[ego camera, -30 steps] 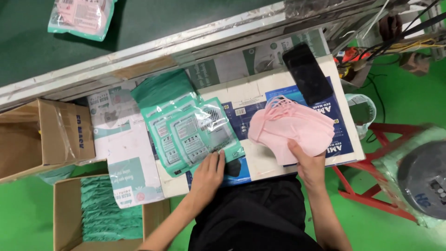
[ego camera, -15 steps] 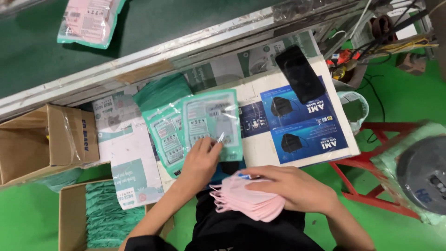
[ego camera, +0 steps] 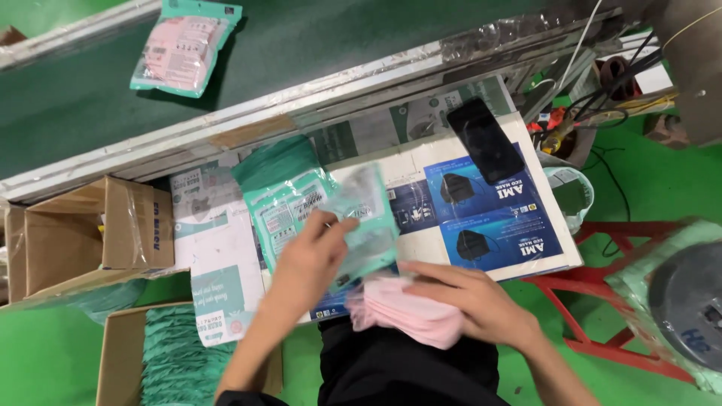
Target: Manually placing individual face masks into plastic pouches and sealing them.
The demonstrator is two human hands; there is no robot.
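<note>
My left hand [ego camera: 308,259] has lifted one clear teal-edged pouch [ego camera: 367,218] off the pile of empty pouches [ego camera: 282,203] on the work table [ego camera: 398,162]; the pouch is tilted and blurred. My right hand [ego camera: 470,301] grips a stack of pink face masks [ego camera: 402,312] at the table's near edge, above my lap. The stack's left end sits just below the lifted pouch.
A black phone [ego camera: 485,139] lies at the table's back right. A filled pouch of pink masks [ego camera: 184,53] rests on the dark green conveyor belt [ego camera: 338,41]. Open cardboard boxes [ego camera: 71,233] stand left; one [ego camera: 177,357] holds green packs. A red stool frame [ego camera: 602,301] is right.
My right hand pulled the pink mask stack off the table toward my lap. My left hand picked the top pouch up from the pile and raised it.
</note>
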